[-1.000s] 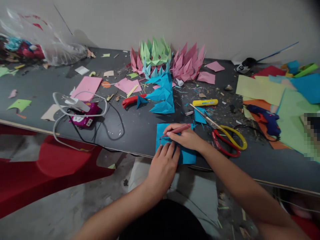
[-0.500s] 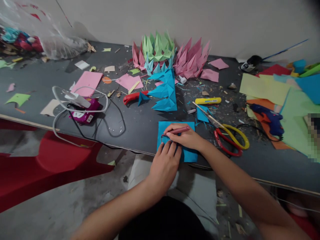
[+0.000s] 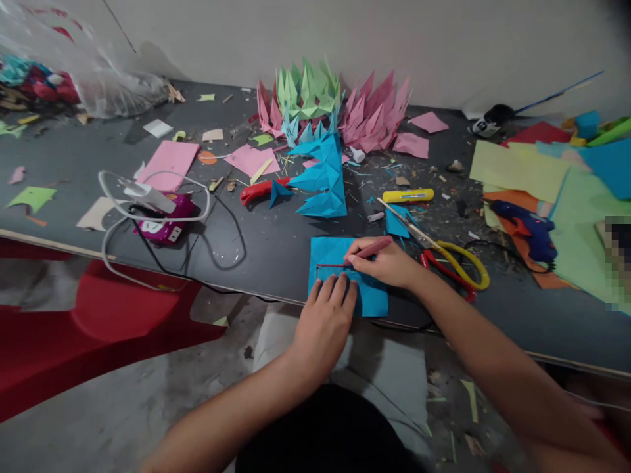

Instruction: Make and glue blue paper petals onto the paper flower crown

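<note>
A blue sheet of paper (image 3: 328, 249) lies at the table's front edge, with a dark line drawn across it and a short mark at the line's left end. My left hand (image 3: 328, 315) rests on the sheet, fingers stretched flat just below the line. Whether anything lies under those fingers I cannot tell. A reddish pen (image 3: 373, 247) is pinched in my right hand (image 3: 379, 263), its tip at the line, right of my left fingertips. Beyond the sheet sits a folded blue paper piece with points (image 3: 328, 174).
Scissors (image 3: 461, 269) with red and yellow handles lie right of the sheet, near a yellow cutter (image 3: 408, 196) and a blue glue gun (image 3: 530, 226). A purple power adapter (image 3: 165, 220) with cables sits left. Folded green paper (image 3: 308, 89) and pink paper (image 3: 377, 108) stand behind.
My right hand has slid right with the pen, and a longer line now shows on the blue paper. My left hand has stayed in place.
</note>
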A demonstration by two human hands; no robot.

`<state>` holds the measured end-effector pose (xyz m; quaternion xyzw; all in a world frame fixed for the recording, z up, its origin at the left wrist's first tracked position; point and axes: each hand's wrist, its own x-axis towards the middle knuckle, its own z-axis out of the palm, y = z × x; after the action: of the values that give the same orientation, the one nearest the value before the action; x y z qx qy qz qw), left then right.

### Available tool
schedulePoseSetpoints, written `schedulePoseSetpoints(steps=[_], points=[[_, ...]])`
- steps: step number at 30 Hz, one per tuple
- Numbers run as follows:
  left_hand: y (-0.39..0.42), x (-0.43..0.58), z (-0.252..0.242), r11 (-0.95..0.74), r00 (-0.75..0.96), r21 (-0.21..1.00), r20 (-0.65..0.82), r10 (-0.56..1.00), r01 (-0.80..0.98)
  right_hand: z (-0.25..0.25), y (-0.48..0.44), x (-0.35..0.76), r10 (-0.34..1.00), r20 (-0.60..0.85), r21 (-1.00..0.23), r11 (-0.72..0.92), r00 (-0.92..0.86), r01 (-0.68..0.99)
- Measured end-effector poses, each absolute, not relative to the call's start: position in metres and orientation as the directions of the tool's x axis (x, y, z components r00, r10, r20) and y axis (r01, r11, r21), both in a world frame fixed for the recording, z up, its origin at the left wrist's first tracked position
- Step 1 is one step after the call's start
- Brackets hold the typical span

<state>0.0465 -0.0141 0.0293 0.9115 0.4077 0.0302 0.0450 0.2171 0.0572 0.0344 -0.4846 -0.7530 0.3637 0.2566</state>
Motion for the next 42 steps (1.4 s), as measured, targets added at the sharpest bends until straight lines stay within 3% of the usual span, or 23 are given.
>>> schedulePoseSetpoints(steps=[42], points=[[-0.012, 0.047, 0.031, -0.669, 0.672, 0.082, -0.008, 0.741, 0.739, 0.023, 0.055, 0.242, 0.965, 0.046, -0.789, 0.194, -0.259, 0.583]])
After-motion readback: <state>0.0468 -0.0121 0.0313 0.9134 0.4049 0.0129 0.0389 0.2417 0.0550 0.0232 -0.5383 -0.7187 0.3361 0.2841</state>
